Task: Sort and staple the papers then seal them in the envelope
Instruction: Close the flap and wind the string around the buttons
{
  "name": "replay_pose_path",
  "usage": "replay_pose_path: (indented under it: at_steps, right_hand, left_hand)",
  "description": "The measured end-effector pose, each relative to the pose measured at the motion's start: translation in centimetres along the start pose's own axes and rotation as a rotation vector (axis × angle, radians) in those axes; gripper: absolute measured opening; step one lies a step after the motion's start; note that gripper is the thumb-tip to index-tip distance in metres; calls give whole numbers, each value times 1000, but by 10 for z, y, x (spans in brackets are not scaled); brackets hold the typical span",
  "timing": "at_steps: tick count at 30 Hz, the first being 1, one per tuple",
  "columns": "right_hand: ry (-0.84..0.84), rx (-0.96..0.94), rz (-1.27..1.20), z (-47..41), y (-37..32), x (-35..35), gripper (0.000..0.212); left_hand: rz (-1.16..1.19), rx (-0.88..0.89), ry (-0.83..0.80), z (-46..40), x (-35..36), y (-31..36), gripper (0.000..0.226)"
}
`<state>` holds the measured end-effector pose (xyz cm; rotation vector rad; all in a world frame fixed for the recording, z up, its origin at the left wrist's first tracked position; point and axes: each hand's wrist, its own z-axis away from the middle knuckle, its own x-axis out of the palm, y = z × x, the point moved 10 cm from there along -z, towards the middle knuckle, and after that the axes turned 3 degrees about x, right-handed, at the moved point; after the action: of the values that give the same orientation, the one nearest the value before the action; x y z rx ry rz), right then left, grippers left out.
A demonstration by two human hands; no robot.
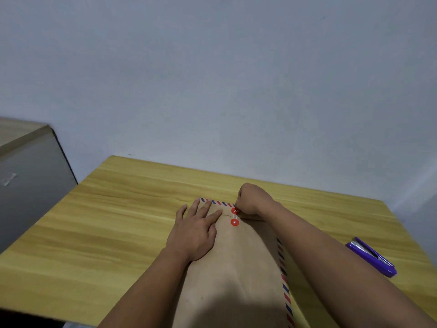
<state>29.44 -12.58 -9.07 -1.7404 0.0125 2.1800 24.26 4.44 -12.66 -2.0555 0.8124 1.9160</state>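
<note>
The brown envelope lies flat on the table, flap folded down, left hand pressing it with fingers spread. Farther up, the right hand pinches the string at the upper red button. I'd keep it taut and loop both buttons snugly.

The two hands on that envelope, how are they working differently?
The left hand lies flat with fingers spread, pressing the envelope down; the right hand is curled, its fingertips pinching at the upper red button. The left rests on the flap's left part, the right at the far edge. Both touch the envelope.
</note>
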Motion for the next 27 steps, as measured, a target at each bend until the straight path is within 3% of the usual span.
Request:
replay_pose_path:
  at_steps: [7, 11, 15, 21, 27]
  right_hand:
    - [24, 18, 57, 6, -17, 4, 24]
    - [49, -83, 46, 11, -22, 5, 8]
    - [-29, -183, -90, 19, -10, 9, 17]
    - [124, 127, -312, 27, 69, -9, 18]
    - [90, 278, -752, 42, 120, -1, 9]
  left_hand:
    - [-3, -2, -13, 0, 1, 0, 55]
    - [-1, 1, -7, 0, 1, -1, 55]
    - [-3, 1, -6, 1, 1, -1, 56]
    - [1, -6, -14, 3, 1, -1, 55]
    - [3, -5, -34, 3, 3, 1, 62]
